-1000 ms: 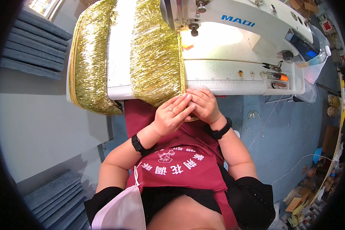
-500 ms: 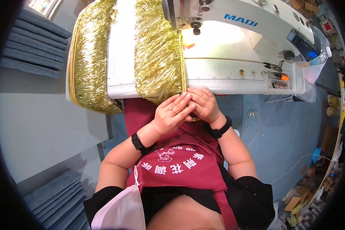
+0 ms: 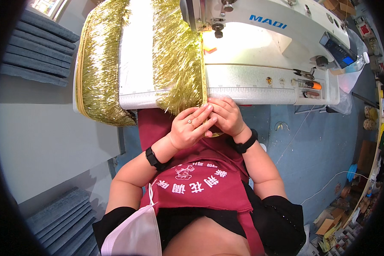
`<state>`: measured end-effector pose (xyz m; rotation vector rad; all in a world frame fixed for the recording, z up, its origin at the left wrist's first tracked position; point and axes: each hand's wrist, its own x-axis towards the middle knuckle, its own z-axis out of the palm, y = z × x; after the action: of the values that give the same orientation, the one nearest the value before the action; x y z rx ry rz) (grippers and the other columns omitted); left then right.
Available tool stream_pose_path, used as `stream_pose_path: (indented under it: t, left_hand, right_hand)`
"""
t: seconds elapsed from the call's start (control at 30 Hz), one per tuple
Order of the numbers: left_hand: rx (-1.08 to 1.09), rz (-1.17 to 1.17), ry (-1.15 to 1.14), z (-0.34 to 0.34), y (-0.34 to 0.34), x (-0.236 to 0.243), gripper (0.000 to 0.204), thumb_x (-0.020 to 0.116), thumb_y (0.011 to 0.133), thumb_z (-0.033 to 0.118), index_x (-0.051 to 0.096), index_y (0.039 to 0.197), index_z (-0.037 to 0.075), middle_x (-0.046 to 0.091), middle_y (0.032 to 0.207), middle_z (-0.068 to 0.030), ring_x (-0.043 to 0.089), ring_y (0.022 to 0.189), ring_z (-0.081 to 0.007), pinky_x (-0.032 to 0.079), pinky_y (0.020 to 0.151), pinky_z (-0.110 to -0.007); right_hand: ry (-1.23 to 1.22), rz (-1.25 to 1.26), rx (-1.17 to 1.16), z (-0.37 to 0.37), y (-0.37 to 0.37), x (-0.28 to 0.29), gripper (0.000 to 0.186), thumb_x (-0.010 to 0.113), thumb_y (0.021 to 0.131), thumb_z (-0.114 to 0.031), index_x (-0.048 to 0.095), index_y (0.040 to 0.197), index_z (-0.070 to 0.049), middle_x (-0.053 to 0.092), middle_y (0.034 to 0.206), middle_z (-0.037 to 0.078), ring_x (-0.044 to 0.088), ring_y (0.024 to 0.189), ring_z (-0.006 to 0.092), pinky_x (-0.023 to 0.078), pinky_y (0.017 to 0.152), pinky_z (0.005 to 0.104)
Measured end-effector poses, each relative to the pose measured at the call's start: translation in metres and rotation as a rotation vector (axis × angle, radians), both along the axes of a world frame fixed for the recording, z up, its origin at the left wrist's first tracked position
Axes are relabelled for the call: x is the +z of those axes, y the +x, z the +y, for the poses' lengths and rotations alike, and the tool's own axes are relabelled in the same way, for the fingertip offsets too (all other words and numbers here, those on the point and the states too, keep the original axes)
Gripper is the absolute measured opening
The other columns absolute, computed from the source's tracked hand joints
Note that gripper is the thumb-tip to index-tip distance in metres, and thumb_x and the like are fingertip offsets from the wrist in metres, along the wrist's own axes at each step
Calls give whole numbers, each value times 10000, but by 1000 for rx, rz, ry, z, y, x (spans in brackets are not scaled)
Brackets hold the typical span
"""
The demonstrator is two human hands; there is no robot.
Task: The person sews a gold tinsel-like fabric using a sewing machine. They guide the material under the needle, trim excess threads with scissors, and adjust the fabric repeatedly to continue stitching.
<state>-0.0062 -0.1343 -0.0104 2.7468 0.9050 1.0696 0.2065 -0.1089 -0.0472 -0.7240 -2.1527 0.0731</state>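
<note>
Gold tinsel fringe (image 3: 178, 59) across the bed (image 3: 251, 81) of a white sewing machine (image 3: 264, 13), with banded edge (image 3: 203, 68) toward the near side. Gripped there by left hand (image 3: 190, 126) and right hand (image 3: 228, 117), fingertips together; exact contact behind the fingers hard to make out. Further left, more tinsel (image 3: 100, 64).

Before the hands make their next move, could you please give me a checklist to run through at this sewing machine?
1. Hands clear of the sewing head: ok; left hand and right hand meet by the near edge of the machine bed.
2. Gold edge band running unbroken from hands to sewing head: ok.
3. Firm grip on the band: cannot tell; the hands cover it.
4. Needle height: cannot tell; too small to make out.
5. Orange-handled tool stowed: ok; in the tray.
</note>
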Motion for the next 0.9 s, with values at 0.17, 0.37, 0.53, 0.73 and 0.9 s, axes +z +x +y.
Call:
stream_pose_path:
  t: [0.17, 0.37, 0.53, 0.73, 0.9]
  left_hand:
    - [4, -4, -3, -1, 1, -1, 435, 592, 1026, 396, 695, 1307, 80, 666, 1374, -183, 674, 1235, -303, 530, 995, -407]
    - [7, 3, 6, 0, 0, -1, 434, 588, 1030, 398, 693, 1309, 82, 667, 1375, -180, 675, 1232, -301, 530, 992, -406]
    - [3, -9, -5, 0, 0, -1, 439, 573, 1037, 407, 691, 1311, 85, 668, 1375, -176, 676, 1229, -296, 528, 996, -407]
    - [6, -1, -6, -1, -1, 0, 444, 561, 1043, 416, 689, 1317, 92, 669, 1376, -168, 676, 1231, -287, 525, 996, -400]
    - [14, 14, 3, -1, -1, -1, 439, 556, 1046, 416, 690, 1316, 97, 670, 1376, -165, 672, 1242, -283, 520, 1001, -397]
  right_hand:
    - [-8, 3, 4, 0, 0, 1, 245, 624, 909, -173, 699, 1085, -21, 717, 1193, 108, 687, 1162, 258, 505, 980, 423]
    - [1, -2, 0, 0, -1, 2, 247, 625, 905, -171, 699, 1086, -21, 715, 1192, 109, 687, 1158, 257, 507, 979, 423]
    - [3, 11, -1, 0, -1, 3, 248, 627, 903, -171, 701, 1085, -20, 716, 1182, 102, 689, 1148, 262, 518, 964, 424]
    - [5, 3, 2, 1, -1, 3, 252, 629, 901, -174, 702, 1085, -19, 718, 1176, 97, 690, 1144, 264, 521, 954, 424]
    - [5, 14, 6, 1, -2, 2, 250, 631, 900, -175, 701, 1083, -19, 719, 1171, 97, 691, 1147, 262, 520, 950, 426]
